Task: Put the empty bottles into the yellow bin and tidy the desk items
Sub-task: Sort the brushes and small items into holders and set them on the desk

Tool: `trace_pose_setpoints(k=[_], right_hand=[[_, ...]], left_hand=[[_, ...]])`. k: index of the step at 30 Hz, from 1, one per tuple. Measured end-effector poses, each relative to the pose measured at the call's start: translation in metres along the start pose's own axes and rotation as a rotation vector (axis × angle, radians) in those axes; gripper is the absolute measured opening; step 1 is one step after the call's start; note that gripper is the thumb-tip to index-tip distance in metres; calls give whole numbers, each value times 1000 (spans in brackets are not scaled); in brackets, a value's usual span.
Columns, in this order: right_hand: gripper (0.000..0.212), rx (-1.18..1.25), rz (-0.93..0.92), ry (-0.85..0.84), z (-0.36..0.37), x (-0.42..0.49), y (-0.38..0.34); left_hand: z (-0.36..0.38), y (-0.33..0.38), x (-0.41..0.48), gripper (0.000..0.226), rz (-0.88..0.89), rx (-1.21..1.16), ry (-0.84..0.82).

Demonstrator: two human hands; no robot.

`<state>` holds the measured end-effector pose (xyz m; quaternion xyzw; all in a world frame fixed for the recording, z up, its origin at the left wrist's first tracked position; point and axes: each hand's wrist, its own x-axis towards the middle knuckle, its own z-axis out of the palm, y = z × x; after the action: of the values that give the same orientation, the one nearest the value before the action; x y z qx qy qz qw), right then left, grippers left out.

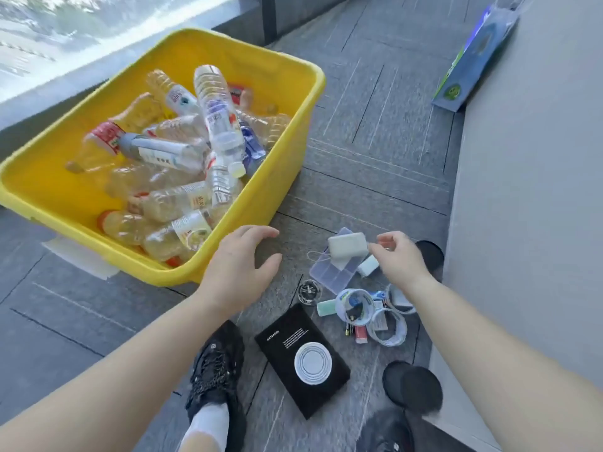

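- black laced shoe (217, 370) with a white sock, lowest in view, on grey carpet tiles (375, 125); second dark shoe (386, 432) at the bottom edge, partly cut off.
- flat black rectangular box (301, 360) with a white ringed disc printed on it lies on the carpet between the shoes.
- left hand (243, 262): palm down, fingers loosely spread and relaxed, holds nothing; just beside the near corner of the yellow plastic bin (293, 132).
- right hand (399, 259): thumb and fingertips pinch the right end of a white rounded rectangular block (347, 245), held over a clear plastic compartment box (329, 275).
- clutter near the clear box: white cube plug (368, 265), rolls of tape (354, 305), mint-green stick (326, 307), a few batteries (349, 331), round clear case with coiled wire (309, 291).
- yellow bin sits on the carpet, left of the clutter; empty clear plastic bottles (182, 151) piled inside, lying crosswise, some with red caps, one with a grey cap.
- blue and green flat package (473, 60) leans against a pale grey surface at far right.
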<state>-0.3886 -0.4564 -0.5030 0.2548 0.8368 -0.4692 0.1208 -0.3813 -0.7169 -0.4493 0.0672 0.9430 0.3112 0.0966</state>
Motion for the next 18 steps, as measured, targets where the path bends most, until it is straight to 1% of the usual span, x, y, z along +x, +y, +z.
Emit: trace_pose_setpoints(k=[6, 12, 14, 16, 18], right_hand=[[38, -97, 108, 45, -1, -14, 77], [42, -288, 242, -30, 26, -15, 156], [48, -346, 258, -22, 29, -11, 172], [55, -394, 261, 24, 29, -8, 183], [70, -436, 275, 62, 30, -3, 193]], left_hand=[[52, -6, -11, 39, -173, -28, -139], [118, -26, -15, 37, -264, -57, -226], [142, -24, -11, 41, -277, -50, -271], [166, -17, -4, 47, -289, -60, -313], [189, -11, 6, 55, -304, -88, -354]])
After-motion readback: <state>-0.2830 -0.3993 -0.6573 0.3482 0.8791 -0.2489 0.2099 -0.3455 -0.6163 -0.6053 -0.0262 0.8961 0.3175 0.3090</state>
